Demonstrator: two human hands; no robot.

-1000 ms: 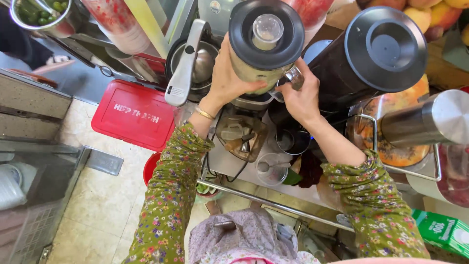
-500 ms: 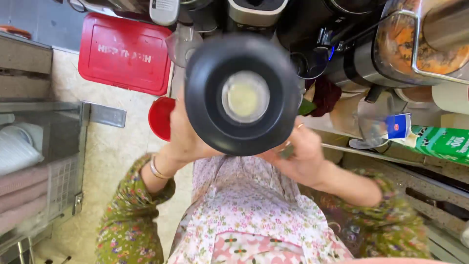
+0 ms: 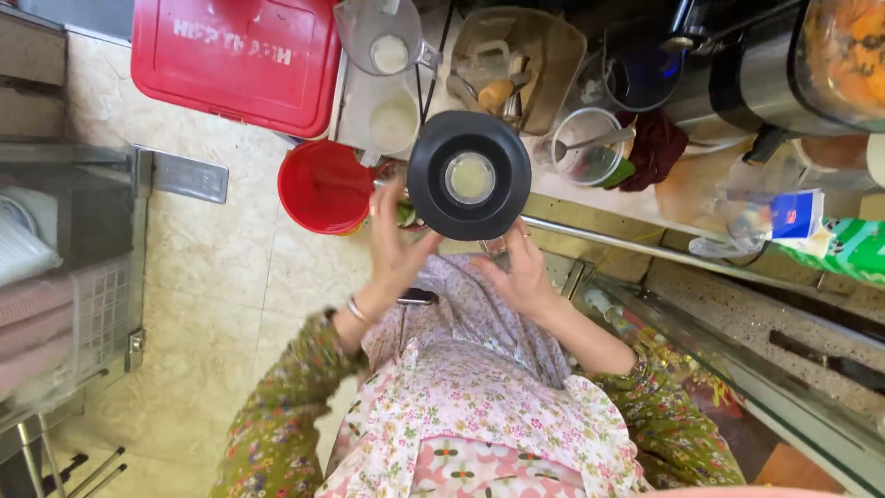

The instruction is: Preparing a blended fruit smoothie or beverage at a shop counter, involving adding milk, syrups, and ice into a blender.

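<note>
Nearest the camera, the person's left hand (image 3: 392, 249) and right hand (image 3: 516, 272) cup a blender jar from opposite sides, each grip closed around its lower body, which the black lid (image 3: 469, 175) hides. The jar stands upright between the palms, its long axis pointing straight up at the camera, lid topmost. Both hands are equally close. Beyond it lie the red bucket (image 3: 318, 184) on the floor and the cluttered counter (image 3: 599, 198).

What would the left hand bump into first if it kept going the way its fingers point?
Probably the red bucket. The left hand points up-picture beside the black blender jug, though depth is unclear.
</note>
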